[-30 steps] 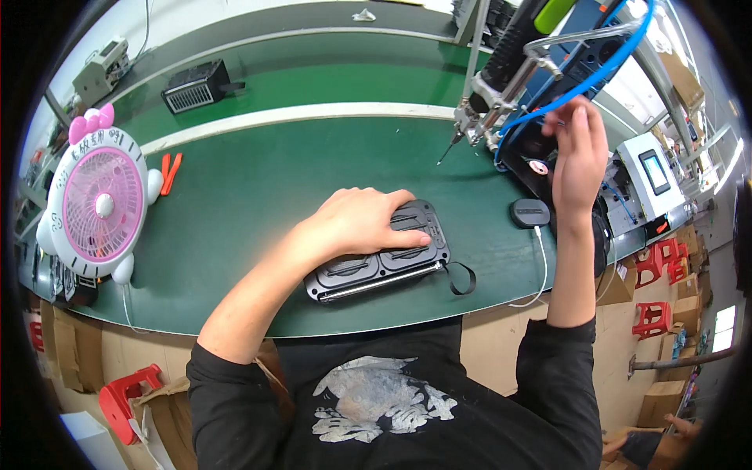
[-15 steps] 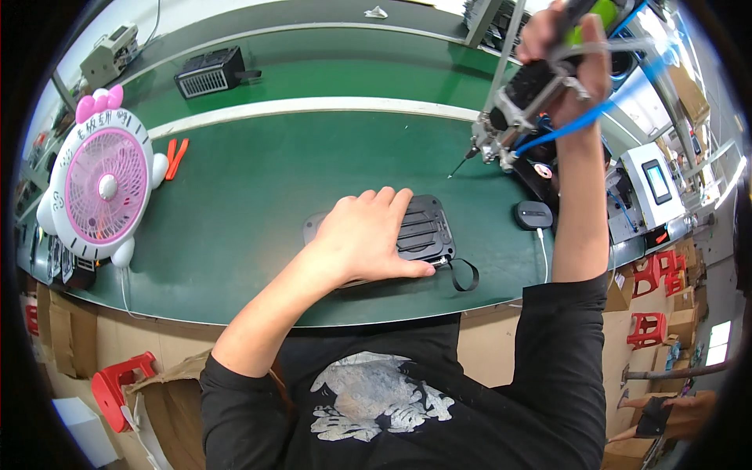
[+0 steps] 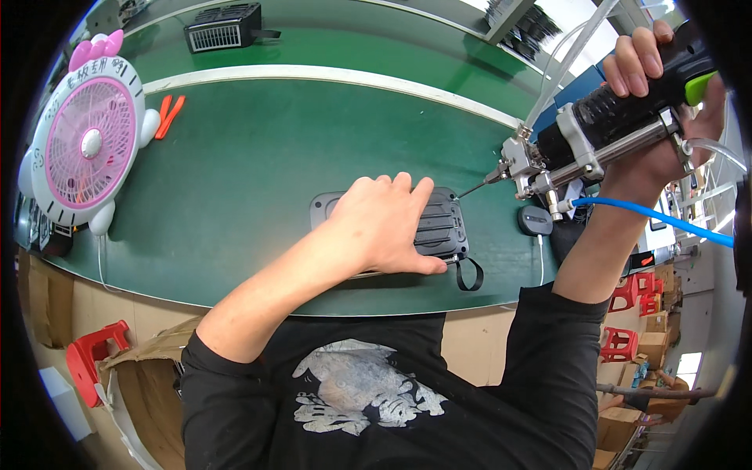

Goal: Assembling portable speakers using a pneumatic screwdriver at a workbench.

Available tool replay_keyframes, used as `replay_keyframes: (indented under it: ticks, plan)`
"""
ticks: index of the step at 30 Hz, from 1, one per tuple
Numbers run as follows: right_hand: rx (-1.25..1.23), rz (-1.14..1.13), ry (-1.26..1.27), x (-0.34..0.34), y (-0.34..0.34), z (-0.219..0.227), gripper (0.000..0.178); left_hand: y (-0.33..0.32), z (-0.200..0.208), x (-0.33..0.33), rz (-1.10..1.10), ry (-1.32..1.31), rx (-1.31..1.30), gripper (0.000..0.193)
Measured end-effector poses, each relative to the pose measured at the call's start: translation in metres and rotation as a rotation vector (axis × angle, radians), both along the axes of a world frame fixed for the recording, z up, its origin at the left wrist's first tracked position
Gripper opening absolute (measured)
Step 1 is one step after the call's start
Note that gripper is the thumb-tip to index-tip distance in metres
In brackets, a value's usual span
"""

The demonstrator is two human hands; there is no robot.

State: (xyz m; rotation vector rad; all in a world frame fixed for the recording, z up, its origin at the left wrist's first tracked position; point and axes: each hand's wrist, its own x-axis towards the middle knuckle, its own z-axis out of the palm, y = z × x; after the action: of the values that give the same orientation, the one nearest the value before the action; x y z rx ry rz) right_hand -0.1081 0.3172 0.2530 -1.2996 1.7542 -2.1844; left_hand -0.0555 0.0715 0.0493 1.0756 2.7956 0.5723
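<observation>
A black rectangular plastic casing (image 3: pixel 440 233) with ribbed panels and a strap loop (image 3: pixel 470 274) lies flat on the green bench. Across its left half spreads my left hand (image 3: pixel 384 223), fingers over the far edge and thumb along the near edge, holding it down. My right hand (image 3: pixel 654 86) is closed around a black power screwdriver (image 3: pixel 603 129) with a metal nose and a green trigger. The tool leans down to the left, and its thin bit ends at the casing's far right corner. Whether the tip touches a screw is too small to tell.
A blue air hose (image 3: pixel 650 211) runs off the screwdriver to the right. Nearby sits a small black device (image 3: pixel 534 221) with a white cable. A pink and white fan (image 3: pixel 90 145) and orange-handled tweezers (image 3: pixel 167 117) are at left. Behind the rail rests another black casing (image 3: pixel 223 30).
My right hand has brought the screwdriver down and tilted it, its bit now at the casing's corner. My left hand stays on the casing. The whole view has shifted slightly.
</observation>
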Motion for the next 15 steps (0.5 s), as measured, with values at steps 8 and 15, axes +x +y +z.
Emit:
replay_keyframes:
  ticks: [8, 15]
  plan:
    - [0.004, -0.039, 0.006, -0.010, 0.010, -0.004, 0.061, 0.000, 0.001, 0.000, 0.003, -0.031, 0.006, 0.101]
    - [0.028, -0.043, -0.019, -0.001, -0.014, -0.019, 0.063, 0.000, -0.001, 0.000, 0.004, -0.024, 0.041, 0.101]
